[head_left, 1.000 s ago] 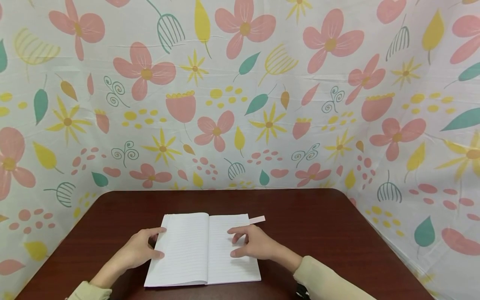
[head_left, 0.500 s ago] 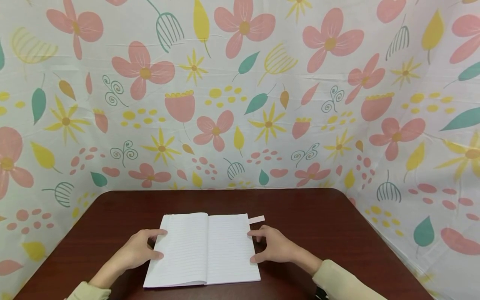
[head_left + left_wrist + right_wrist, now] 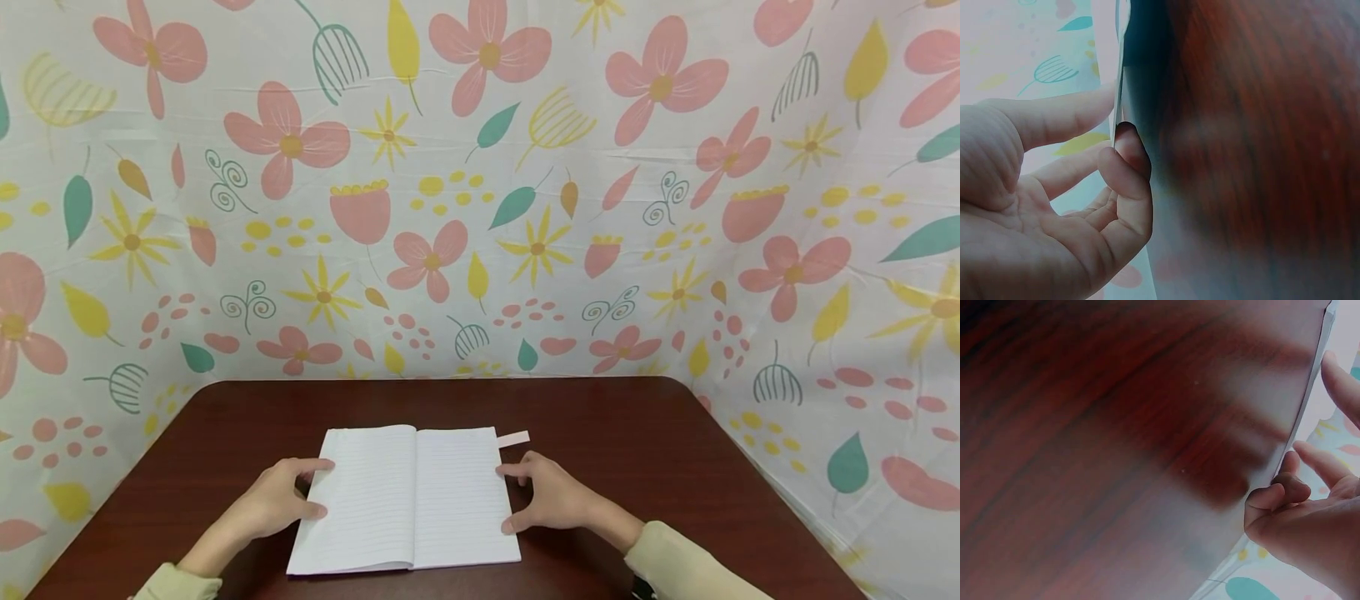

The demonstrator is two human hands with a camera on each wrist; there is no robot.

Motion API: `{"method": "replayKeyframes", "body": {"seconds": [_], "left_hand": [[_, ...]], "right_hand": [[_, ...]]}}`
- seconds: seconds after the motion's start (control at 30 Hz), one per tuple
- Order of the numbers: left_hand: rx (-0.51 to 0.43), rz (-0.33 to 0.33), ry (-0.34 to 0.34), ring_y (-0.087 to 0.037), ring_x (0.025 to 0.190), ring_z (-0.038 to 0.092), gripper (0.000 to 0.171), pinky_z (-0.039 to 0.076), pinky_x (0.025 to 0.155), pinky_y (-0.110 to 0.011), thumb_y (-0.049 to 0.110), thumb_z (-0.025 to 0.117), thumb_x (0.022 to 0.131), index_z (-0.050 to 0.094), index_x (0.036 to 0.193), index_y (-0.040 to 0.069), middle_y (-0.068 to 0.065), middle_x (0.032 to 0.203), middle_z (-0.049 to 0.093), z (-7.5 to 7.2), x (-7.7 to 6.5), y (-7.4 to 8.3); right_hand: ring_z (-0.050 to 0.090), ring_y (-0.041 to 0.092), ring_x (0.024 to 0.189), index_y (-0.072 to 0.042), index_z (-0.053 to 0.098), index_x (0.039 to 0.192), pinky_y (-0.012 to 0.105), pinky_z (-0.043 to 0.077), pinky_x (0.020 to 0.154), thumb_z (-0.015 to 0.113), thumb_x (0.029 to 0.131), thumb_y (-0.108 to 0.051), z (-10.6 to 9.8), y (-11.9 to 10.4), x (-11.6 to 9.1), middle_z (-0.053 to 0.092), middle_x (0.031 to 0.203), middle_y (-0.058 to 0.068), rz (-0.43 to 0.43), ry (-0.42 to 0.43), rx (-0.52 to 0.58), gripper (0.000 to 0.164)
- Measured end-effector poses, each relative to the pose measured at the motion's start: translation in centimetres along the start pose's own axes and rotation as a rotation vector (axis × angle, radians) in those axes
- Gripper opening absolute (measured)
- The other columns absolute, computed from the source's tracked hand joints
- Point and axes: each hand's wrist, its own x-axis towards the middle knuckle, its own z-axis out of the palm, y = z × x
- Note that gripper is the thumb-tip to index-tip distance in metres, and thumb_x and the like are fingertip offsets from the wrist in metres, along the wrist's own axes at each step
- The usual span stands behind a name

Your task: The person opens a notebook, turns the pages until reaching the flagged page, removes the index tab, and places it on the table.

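An open notebook (image 3: 367,496) with lined pages lies flat on the table, its pages bare of writing. My left hand (image 3: 273,500) holds its left edge, thumb and index fingertip on the page. In the left wrist view, curled fingers of that hand (image 3: 1091,194) reach behind the thin notebook edge (image 3: 1119,81), thumb on the other side. At the right edge, my right hand (image 3: 558,497) has thumb and index fingertip on the page border. The right wrist view shows its other fingers (image 3: 1279,497) bent at the edge's underside. A pale pink strip (image 3: 513,438) sticks out at the upper right.
The dark red-brown wooden table (image 3: 637,433) extends behind the notebook and to both sides. A white curtain (image 3: 480,208) with printed flowers and leaves hangs along its far edge and sides. A dark object (image 3: 642,587) shows under the right sleeve (image 3: 686,567).
My right hand has moved rightward from over the right page to the notebook's right edge and taken hold there. The left hand keeps its place, and the notebook stays where it was.
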Motion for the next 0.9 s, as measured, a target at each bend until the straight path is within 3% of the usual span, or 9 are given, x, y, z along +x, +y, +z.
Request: {"method": "replayKeyframes", "body": {"seconds": [0.23,0.63,0.9], "left_hand": [[0.004,0.003,0.005,-0.02,0.069,0.065,0.062,0.056,0.068,-0.037,-0.005,0.091,0.074,0.069,0.133,-0.002,-0.013,0.105,0.064,0.0,0.0,0.0],[-0.004,0.006,-0.002,-0.021,0.07,0.066,0.061,0.057,0.07,-0.039,-0.006,0.09,0.075,0.069,0.132,-0.002,-0.015,0.106,0.063,0.0,0.0,0.0],[0.006,0.004,-0.004,-0.021,0.071,0.065,0.062,0.057,0.071,-0.039,-0.005,0.091,0.075,0.07,0.133,-0.001,-0.014,0.105,0.064,0.0,0.1,0.0]], "right_hand": [[0.05,0.022,0.086,0.0,0.067,0.14,0.03,0.042,0.068,0.096,0.076,-0.026,0.2,-0.4,0.2,0.052,0.1,0.007,0.015,0.008,0.015,0.075],[0.045,0.014,0.083,0.0,0.065,0.14,0.029,0.042,0.07,0.096,0.077,-0.027,0.9,-0.6,0.5,0.05,0.098,0.005,-0.046,0.041,-0.013,0.076],[0.043,0.011,0.081,0.01,0.063,0.138,0.027,0.042,0.069,0.098,0.073,-0.03,1.3,-0.9,1.1,0.052,0.096,0.006,-0.048,0.083,-0.036,0.084]]}}
